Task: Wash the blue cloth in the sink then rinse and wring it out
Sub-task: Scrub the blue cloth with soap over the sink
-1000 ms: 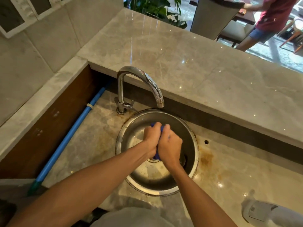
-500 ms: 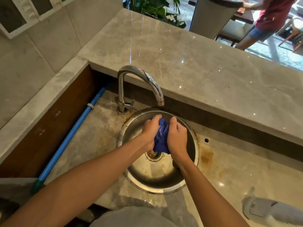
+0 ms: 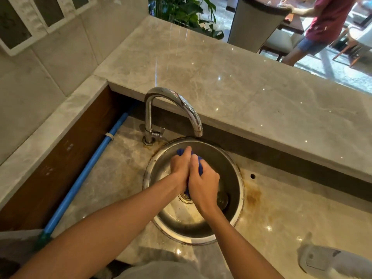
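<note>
The blue cloth is bunched between both hands over the round steel sink; only small blue bits show past my fingers. My left hand and my right hand are pressed together, both closed around the cloth. They hover above the drain, below and in front of the chrome tap's spout. No water stream is visible from the spout.
A raised marble counter runs behind the sink. A blue pipe lies along the left wall. A white object sits at the lower right. A small hole is right of the sink. A person stands beyond the counter.
My hands have closed tightly together again, hiding most of the cloth that showed between them half a second ago. They stay over the sink's middle.
</note>
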